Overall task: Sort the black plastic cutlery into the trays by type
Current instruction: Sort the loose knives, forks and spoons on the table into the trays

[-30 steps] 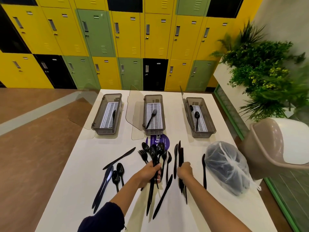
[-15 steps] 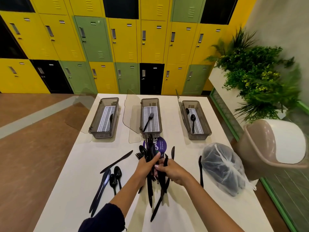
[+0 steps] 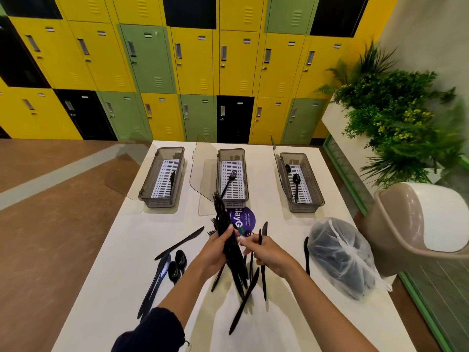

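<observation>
Yellow, green and black lockers point(image 3: 193, 59) fill the upper frame of the head view, and a white table point(image 3: 121, 250) runs from their base toward the lower edge. Three grey trays are set in a row across the far end of the table, each with a clear lid standing open at its left side. One knife point(image 3: 172, 179) is contained in the left tray point(image 3: 148, 191), one fork point(image 3: 228, 182) in the middle tray point(image 3: 232, 203), and two spoons point(image 3: 296, 180) in the right tray point(image 3: 317, 191).

At centre frame, a bundle of cutlery point(image 3: 220, 214) is gripped in the closed left hand point(image 3: 215, 252) and held tilted, its upper end overlapping the front of the middle tray. The right hand point(image 3: 269, 255), just beside it, is curled around a slim piece point(image 3: 260, 236) of black cutlery whose type cannot be told.

Loose cutlery is scattered on the table:
- a long knife point(image 3: 181, 241) and a pair of spoons point(image 3: 177, 262) lie left of the hands
- further knives point(image 3: 154, 283) lie toward the lower left
- a single knife point(image 3: 306, 255) lies beside a knotted clear bag point(image 3: 340, 257) at right

A purple sticker point(image 3: 245, 219) is partly hidden behind the bundle. The right edge is occupied by a beige chair point(image 3: 406, 219) and green plants point(image 3: 396, 118).
</observation>
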{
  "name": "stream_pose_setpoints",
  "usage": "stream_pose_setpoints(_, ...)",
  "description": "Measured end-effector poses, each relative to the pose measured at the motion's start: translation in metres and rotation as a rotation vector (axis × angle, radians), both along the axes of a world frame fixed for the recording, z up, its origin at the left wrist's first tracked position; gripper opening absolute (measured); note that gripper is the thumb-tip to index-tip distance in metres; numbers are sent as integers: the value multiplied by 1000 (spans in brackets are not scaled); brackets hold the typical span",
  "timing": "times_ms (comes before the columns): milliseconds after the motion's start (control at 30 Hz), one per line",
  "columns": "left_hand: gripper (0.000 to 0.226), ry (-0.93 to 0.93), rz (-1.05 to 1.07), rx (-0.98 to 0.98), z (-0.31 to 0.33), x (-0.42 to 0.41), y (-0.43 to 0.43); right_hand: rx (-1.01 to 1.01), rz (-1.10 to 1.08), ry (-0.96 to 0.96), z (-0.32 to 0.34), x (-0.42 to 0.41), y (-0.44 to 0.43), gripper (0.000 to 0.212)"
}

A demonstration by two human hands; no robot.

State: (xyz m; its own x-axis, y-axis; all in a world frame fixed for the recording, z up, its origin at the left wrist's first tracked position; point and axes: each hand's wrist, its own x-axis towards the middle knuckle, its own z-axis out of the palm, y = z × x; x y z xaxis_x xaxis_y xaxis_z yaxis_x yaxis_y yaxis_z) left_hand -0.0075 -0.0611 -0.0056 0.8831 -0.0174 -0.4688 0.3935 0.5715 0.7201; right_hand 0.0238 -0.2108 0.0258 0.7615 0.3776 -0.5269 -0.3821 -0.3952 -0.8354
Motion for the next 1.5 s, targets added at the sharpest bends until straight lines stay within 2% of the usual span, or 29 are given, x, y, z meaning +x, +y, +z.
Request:
stream_pose_setpoints(100, 20, -10, 13, -42, 0, 1, -1, 23, -11, 0, 2, -8, 3, 28)
stream_pose_setpoints(233, 20, -26, -52, 4, 5, -1, -2, 88, -151, -29, 6, -9, 5, 41)
stream_pose_setpoints(400, 27, -63, -139, 69, 5, -8, -10, 182, -206, -16, 15, -1, 4, 32)
stream_pose_setpoints(600, 30, -105, -241, 277, 7, -11, -23, 96, -234, -62, 11, 8, -2, 17)
stream_pose_setpoints(767, 27, -92, -169, 307, 6, -13, -32, 47, -299, -94, 6, 17, -7, 11)
stream_pose_setpoints(967, 27, -91, -104, 305, 11, -18, -40, 41, -302, -152, -2, 29, -3, 16)
stream_pose_setpoints(1233, 16, -30, 21, 270, 2, -15, 5, 33, -382, -307, -3, 40, 43, 21)
stream_pose_setpoints(1333, 16, -21, 67, 296, 4, -14, 43, 56, -326, -331, 8, 45, 82, 24)
stream_pose_setpoints(1500, 18, -32, 122, 325, 13, -14, 119, 193, -36, -163, 37, 59, 169, 21)
